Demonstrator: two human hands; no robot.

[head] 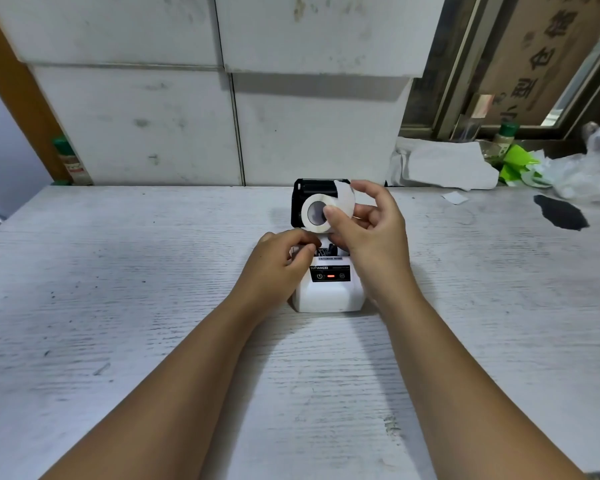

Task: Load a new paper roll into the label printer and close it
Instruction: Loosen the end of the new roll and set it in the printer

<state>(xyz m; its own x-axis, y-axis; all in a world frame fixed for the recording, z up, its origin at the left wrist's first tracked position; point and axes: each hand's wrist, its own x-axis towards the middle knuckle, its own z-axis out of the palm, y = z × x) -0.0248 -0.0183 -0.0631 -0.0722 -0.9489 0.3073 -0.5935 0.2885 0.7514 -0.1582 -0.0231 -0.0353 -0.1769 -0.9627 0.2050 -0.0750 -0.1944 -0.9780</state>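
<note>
White, scratched wood makes up our worktop [118,323], and our two bare arms reach across it. Near us sits the small white label printer [328,296] with a black button strip and a little red light. Its black lid [300,202] stands open at the back. Our left hand [279,268] is curled at the printer's left edge, with the fingers bent in at the open paper bay; we cannot tell if it grips anything. Our right hand [364,226] pinches the white paper roll [321,211] between thumb and fingers, up in the air just above the open bay. A loose end of paper sticks up from the roll. Farther back stand big white boxes [222,98]. On the right lie crumpled paper [444,166], a green scrap [518,164] and a clear plastic bag [586,168].
</note>
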